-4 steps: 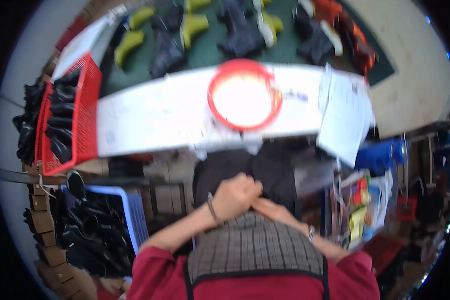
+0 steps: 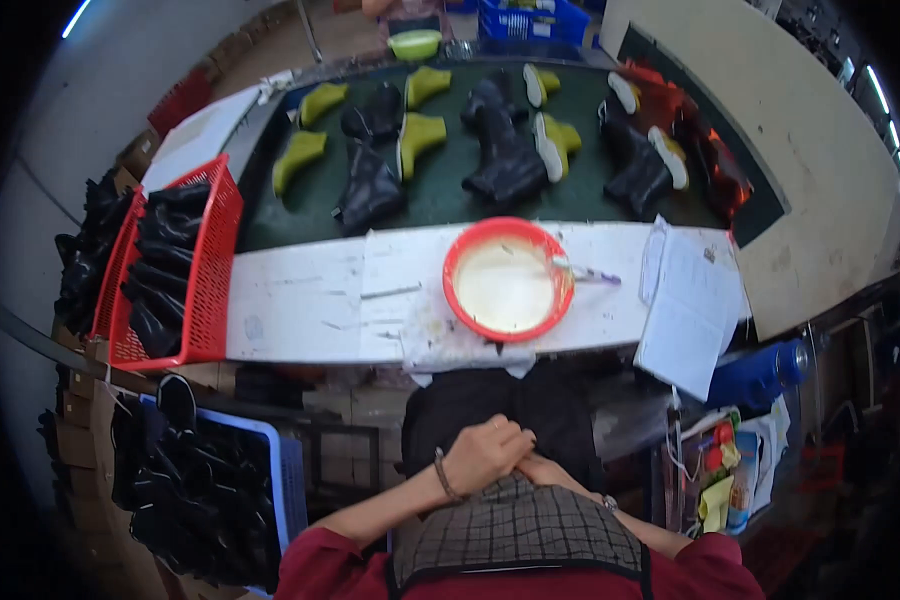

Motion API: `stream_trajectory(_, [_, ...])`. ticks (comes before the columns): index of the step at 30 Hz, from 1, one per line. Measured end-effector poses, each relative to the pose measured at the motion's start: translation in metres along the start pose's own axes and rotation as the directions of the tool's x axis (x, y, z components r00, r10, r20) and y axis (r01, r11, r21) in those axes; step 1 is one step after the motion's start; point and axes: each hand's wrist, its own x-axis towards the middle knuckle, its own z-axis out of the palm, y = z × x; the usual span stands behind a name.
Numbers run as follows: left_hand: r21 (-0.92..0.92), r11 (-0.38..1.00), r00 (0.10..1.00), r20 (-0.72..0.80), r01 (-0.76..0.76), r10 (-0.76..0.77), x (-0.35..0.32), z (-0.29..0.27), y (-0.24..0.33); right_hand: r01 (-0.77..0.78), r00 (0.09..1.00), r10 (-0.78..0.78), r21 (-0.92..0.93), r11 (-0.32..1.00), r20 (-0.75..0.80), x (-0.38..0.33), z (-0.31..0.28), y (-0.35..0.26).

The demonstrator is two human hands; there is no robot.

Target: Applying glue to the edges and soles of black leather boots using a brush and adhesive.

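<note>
My left hand (image 2: 485,457) is closed, its curled fingers meeting my right hand (image 2: 542,469) above my lap. What lies inside its grip, if anything, is hidden. The fingers of my right hand are tucked out of sight beneath the left. Both hands stay below the table's near edge, in front of the checked apron (image 2: 525,525). Ahead of them, on the white tabletop strip (image 2: 300,300), stands a red bowl (image 2: 457,318) of cream-coloured liquid. A brush (image 2: 588,272) leans across its right rim.
Black boots (image 2: 505,155) and yellow-green boot pieces (image 2: 422,140) lie on the green surface (image 2: 270,220) beyond. Red baskets (image 2: 210,290) stand left; a blue crate (image 2: 288,480) of black footwear sits lower left. Papers (image 2: 685,310) overhang the edge near a blue bottle (image 2: 760,375).
The view has tilted up, so the table sits lower in the picture and more of the far side shows. My hands remain together at my lap.
</note>
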Motion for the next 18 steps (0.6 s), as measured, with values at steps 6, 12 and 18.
stream_trajectory(6, [-0.068, 0.993, 0.994, -0.063, -0.098, 0.093, -0.015, -0.005, 0.017, -0.333, 0.906, 0.358, -0.144, 0.932, 0.226, 0.017, -0.020, -0.020])
stream_trajectory(12, [-0.187, 0.977, 0.989, -0.121, -0.102, 0.081, -0.009, -0.007, 0.008, -0.207, 0.952, 0.239, -0.174, 0.963, 0.192, 0.060, -0.045, -0.014])
stream_trajectory(18, [-0.232, 0.969, 0.993, -0.094, -0.086, 0.066, -0.011, -0.004, 0.003, -0.100, 0.970, 0.148, -0.236, 0.967, 0.194, 0.101, -0.083, -0.007])
